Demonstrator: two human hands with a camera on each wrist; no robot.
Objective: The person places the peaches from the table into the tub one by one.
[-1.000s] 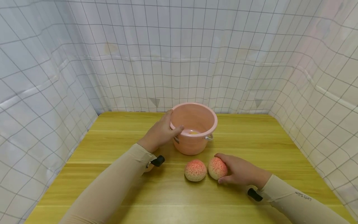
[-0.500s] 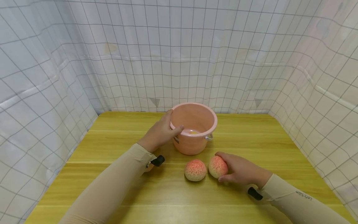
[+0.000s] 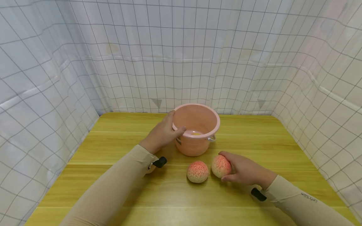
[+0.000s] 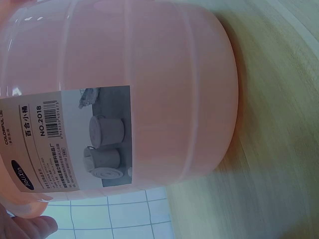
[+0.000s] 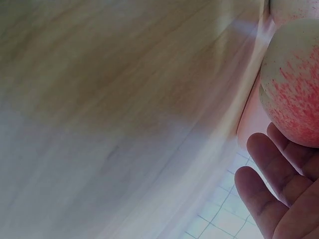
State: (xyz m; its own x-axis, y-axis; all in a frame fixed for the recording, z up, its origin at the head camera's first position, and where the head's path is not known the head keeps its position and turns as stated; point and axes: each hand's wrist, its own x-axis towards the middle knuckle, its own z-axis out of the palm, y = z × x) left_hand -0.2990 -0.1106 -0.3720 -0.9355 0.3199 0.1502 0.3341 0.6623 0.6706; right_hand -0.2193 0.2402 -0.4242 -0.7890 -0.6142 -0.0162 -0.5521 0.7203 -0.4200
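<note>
My left hand grips the rim of a pink plastic bucket at its left side, the thumb lying over the edge. The bucket stands upright, and a printed label shows on its wall in the left wrist view. In front of it my right hand holds a peach, red on top and pale below, between thumb and fingers. In the right wrist view this peach is partly cut off by the frame's edge. Another peach rests on the table just left of the held one.
The wooden table runs back to a white grid-patterned curtain, which also hangs on both sides. A white handle hangs on the bucket's right side. A pale rounded thing is half hidden by the left sleeve.
My right hand has moved the peach slightly up and to the right, widening the gap to the other peach. The left hand and the bucket have stayed in place.
</note>
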